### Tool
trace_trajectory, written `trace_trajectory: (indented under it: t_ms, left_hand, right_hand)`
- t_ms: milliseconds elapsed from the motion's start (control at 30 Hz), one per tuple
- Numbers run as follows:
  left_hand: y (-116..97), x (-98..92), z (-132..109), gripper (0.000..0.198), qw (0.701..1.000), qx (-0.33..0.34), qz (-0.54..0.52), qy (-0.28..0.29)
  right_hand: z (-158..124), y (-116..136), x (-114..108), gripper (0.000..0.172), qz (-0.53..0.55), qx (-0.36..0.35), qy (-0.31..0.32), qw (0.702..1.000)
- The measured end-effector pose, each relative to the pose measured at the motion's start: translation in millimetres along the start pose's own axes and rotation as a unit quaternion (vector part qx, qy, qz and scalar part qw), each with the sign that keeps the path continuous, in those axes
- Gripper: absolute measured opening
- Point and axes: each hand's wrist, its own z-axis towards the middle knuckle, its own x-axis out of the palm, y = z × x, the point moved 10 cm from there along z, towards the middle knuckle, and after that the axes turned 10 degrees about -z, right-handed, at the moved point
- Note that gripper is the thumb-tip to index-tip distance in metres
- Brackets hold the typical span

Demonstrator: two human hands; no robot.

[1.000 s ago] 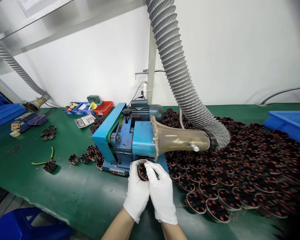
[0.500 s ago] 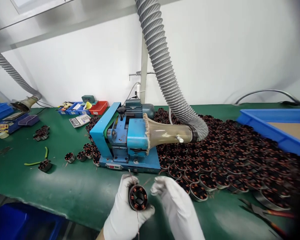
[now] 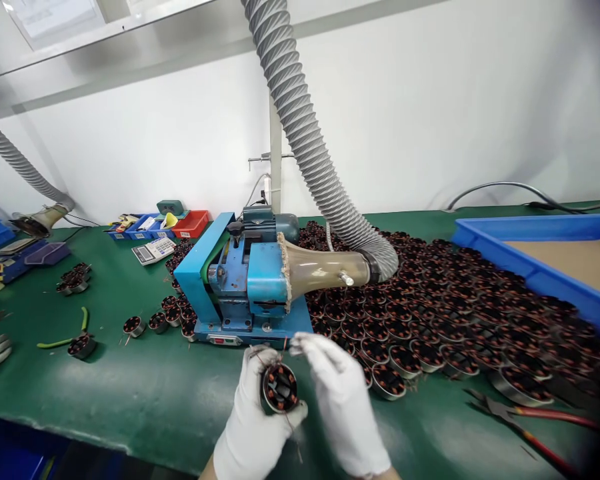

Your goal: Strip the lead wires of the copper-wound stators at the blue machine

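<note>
- The left hand (image 3: 254, 417) is holding one metal ring (image 3: 283, 403) above the green table (image 3: 155, 393), in front of the blue machine (image 3: 267, 270). Its fingers are curling around the ring's side.
- The right hand (image 3: 337, 393) is hovering just beside the ring. Its fingers are bending close together near a thin wire (image 3: 285, 343); nobody can tell if they are pinching it.
- The work on this ring is looking only partly done, since loose wires are sticking out at the top and bottom.
- A big crowd of rings (image 3: 450, 313) is sitting on the right, and a few rings (image 3: 173, 315) are sitting left of the machine. Nothing is showing which ones are finished.
- The held ring is round, shining silver outside, with dark insides and copper-coloured lumps.
- The white gloves (image 3: 357, 437) are looking soft and wrinkly.
- The grey hose (image 3: 300, 127) is bending down in bumpy ridges.
- Red-handled pliers (image 3: 504, 409) are lying flat on the smooth table.
</note>
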Motion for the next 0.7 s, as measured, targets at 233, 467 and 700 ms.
trace_trajectory:
  t_ms: [233,467,700]
  left_hand:
    - [37,2.5,40,0.039,0.989,-0.091,-0.037,-0.114]
    - [35,8.9,67,0.030,0.990,-0.050,-0.042,-0.126]
    - [27,10.5,70,0.033,0.991,-0.023,-0.040,-0.122]
  right_hand:
    - [7,-21,43,0.026,-0.134,-0.043,0.050,0.989]
    - [40,-26,43,0.023,-0.156,-0.062,0.016,0.986]
    - [41,-25,41,0.023,-0.150,-0.062,0.007,0.987]
